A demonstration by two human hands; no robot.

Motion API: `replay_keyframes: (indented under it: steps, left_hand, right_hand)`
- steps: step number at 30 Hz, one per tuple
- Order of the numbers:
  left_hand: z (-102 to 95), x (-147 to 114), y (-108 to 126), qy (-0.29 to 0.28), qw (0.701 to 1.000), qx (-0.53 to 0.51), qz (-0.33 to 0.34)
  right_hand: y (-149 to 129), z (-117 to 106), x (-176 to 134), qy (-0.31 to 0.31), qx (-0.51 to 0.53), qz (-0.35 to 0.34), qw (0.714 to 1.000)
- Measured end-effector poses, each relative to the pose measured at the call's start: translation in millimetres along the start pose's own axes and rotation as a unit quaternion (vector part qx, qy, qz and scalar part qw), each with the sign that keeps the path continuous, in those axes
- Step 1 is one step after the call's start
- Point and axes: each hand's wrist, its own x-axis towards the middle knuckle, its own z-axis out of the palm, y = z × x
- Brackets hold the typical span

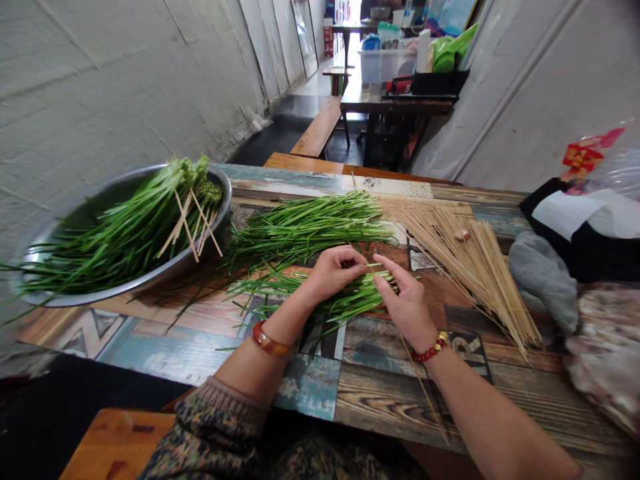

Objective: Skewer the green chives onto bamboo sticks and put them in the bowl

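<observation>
Head view shows both bare hands meeting low over the patterned table (380, 400), so close together that their fingertips nearly touch. The left hand (340, 270) is pinched, thumb to forefinger, and a pale stalk end (374, 265) shows at its tips. The right hand (407, 297) has thumb and forefinger slightly parted, a narrow gap; from where I stand I cannot tell whether they have closed on anything.

A thin skewer (425, 390) slants out from under the right palm toward the wearer and past the table's near edge. Its upper end is lost among the fingers, but its line points to that pale stalk end. So the skewer runs roughly away from the body while the stalk lies across it, left to right; I'd judge that crossing matters most. The right hand is the nearer to the skewer.

Just beneath the hands lies a loose bunch of green stalks (350, 300), its pale ends at the right, leafy tips to the left. Beyond it rests a larger green pile (310, 223), lying much the same way. Off to the right, bare sticks (500, 280) fan out beside a grey bag (543, 277). Well to the left, a steel basin (226, 188) holds more greens, with short sticks crossing their pale ends.
</observation>
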Motion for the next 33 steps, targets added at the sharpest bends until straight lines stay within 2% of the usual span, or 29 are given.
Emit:
replay_keyframes:
  steps: [11, 22, 33]
  left_hand:
    - [1.8, 0.9, -6.4, -0.006, 0.997, 0.048, 0.055]
    - [2.0, -0.6, -1.2, -0.001, 0.999, -0.014, -0.035]
    - [0.5, -0.2, 0.8, -0.019, 0.998, -0.032, -0.048]
  right_hand:
    - [1.9, 0.4, 0.6, 0.007, -0.003, -0.003, 1.000]
    - [-0.5, 0.2, 1.0, -0.001, 0.008, -0.009, 1.000]
    - [-1.2, -0.2, 0.2, -0.003, 0.006, -0.005, 1.000]
